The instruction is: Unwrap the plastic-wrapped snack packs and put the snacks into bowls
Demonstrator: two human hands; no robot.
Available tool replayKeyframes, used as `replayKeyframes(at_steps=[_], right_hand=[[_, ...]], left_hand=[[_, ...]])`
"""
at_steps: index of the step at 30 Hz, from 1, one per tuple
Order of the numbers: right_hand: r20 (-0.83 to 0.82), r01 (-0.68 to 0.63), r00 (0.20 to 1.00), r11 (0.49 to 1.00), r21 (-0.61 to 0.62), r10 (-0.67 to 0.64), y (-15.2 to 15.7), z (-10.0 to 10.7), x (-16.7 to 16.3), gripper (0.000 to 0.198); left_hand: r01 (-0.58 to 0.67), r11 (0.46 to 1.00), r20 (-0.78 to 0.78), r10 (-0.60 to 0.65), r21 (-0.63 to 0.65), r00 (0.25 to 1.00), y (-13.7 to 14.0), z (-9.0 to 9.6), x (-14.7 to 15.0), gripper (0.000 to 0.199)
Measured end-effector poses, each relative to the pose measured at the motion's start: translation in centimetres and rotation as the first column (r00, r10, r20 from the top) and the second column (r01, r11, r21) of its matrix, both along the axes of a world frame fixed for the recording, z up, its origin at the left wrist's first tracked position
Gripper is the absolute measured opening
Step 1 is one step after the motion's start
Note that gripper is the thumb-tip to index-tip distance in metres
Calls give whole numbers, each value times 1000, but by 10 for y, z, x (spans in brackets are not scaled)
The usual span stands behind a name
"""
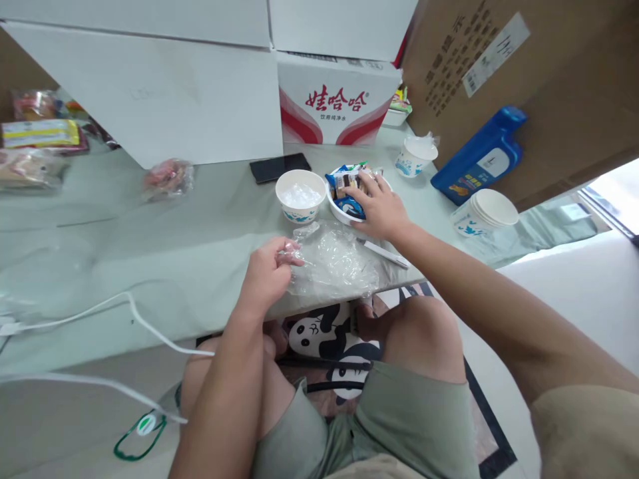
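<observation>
Snack packets (349,206): mostly blue, one patched in tan and dark brown
Dish (341,215): plain white
Plastic bag (337,263): colourless, see-through, with white glints
Paper bowl (299,214): white, blue-green print
Phone (279,167): black
Water box (332,123): white, red characters, curved red bands
Bottle (476,159): deep blue, white label
Table (200,233): pale grey-green
Mat (310,334): black-and-white pandas, dark border

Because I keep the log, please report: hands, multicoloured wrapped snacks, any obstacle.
Left hand holding crinkled clear plastic. Right hand spread over wrapped snacks in round white bowl. Possible obstacle: slim white tool near right hand.
</observation>
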State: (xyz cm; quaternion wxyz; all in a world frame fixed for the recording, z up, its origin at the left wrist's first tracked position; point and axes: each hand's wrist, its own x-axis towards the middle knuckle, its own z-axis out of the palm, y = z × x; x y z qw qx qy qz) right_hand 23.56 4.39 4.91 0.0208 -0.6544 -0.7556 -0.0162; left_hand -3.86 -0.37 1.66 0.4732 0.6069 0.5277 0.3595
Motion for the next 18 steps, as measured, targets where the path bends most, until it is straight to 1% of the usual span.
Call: replayKeyframes(at_steps=[3,6,8,12,16,18], right_hand=[[-4,3,1000,999,48,-3,3,-2,10,74],[-14,37,999,997,71,-36,-6,-4,28,72],[-17,64,998,995,79,-63,-16,-7,44,71],[-24,121,993,989,83,-119,-31,-15,85,71],[-48,177,984,980,94,-173,-29,-19,121,73],[-58,190,981,976,107,-185,-25,-20,130,74]], left_hand=[[2,1000,-19,-2,10,1000,0,-2,0,23],[4,1000,-30,-3,18,1000,-1,-5,-3,21],[13,1000,-23,-12,21,1000,-2,-5,-5,21],[21,1000,-9,-21,23,1000,-3,-1,-8,9],[-16,1000,-47,17,11,999,1,1,-9,8],[-31,999,-74,30,-9,997,3,0,-7,14]])
